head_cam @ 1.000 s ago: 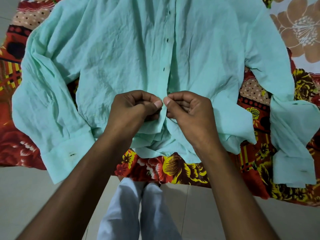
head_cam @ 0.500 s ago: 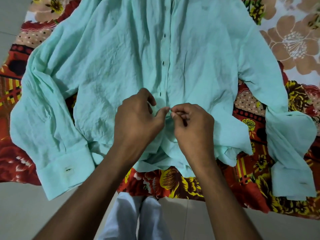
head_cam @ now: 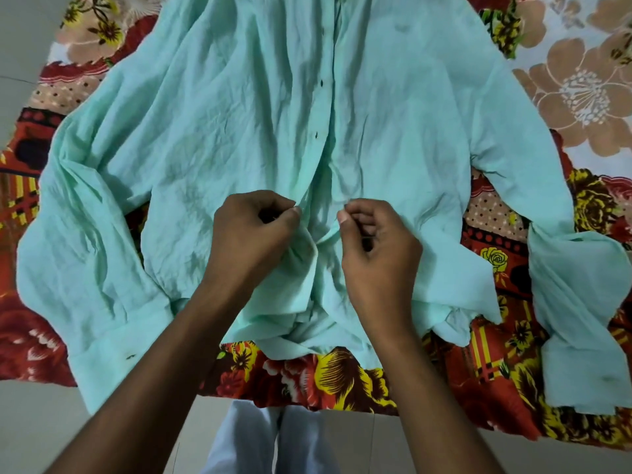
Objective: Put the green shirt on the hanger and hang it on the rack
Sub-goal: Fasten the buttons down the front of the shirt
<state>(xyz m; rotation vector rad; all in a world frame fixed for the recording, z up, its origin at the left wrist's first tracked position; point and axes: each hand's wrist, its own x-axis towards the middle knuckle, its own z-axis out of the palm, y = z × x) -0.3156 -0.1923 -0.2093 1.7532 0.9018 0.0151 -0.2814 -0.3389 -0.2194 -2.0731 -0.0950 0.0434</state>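
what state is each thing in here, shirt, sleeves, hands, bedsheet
green shirt: spread flat, wrinkled, upper placket buttoned, hem bunched.
left sleeve: lying flat, cuff toward the sheet's edge.
right sleeve: folded over, cuff near the sheet's edge.
left hand: pinching the placket's edge.
right hand: pinching the opposite edge.
floral bedsheet: spread under the shirt.

One green shirt (head_cam: 239, 131); two hands; one bedsheet (head_cam: 342, 378)

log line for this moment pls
stage: working shirt placket | left hand: pinching fabric | right hand: pinching fabric | shirt: flat on bedsheet | hanger: not seen
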